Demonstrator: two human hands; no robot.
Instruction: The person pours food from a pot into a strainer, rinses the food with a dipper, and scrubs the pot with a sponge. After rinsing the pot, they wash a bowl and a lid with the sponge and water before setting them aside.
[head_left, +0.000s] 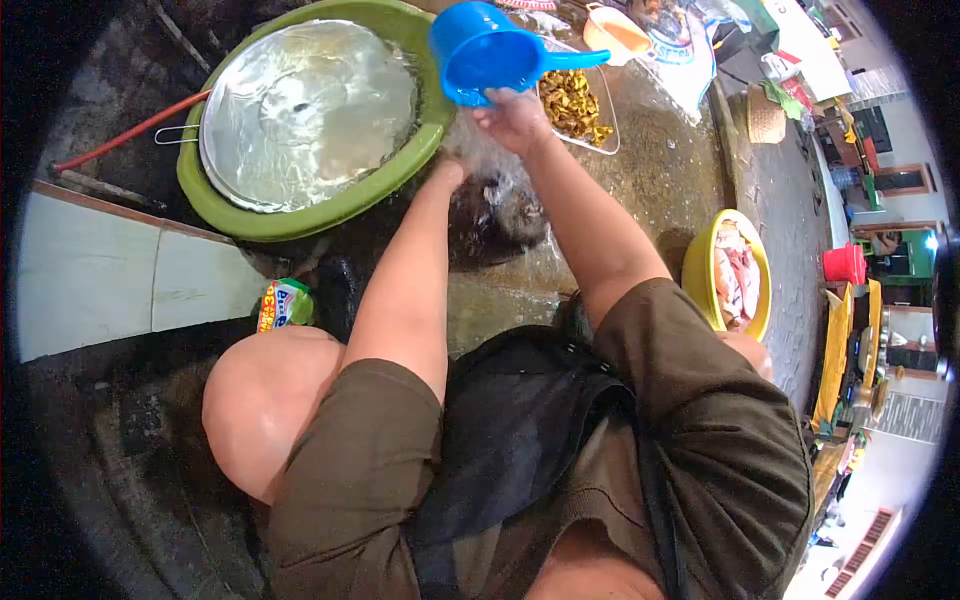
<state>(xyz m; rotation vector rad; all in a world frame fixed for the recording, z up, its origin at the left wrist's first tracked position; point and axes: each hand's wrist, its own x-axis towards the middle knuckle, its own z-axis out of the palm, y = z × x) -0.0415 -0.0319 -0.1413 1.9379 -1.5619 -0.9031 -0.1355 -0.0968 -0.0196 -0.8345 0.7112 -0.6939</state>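
A blue plastic dipper (490,58) is tilted, its handle pointing right. My right hand (512,120) grips the dipper at its lower edge. Water splashes below it onto a dark, wet object (505,215) near the ground, too blurred to make out. My left hand (457,170) reaches into that splash; its fingers are hidden by the water. Just left of it stands a green tub (320,232), with a wide round metal lid or tray (310,120) lying in it under water.
A clear container of yellow-brown pieces (575,105) is beyond my right hand. A yellow basin (705,270) of raw meat stands at right. A green packet (290,302) lies by my left knee. A red hose (130,130) runs to the tub. An orange basket (617,35) is farther off.
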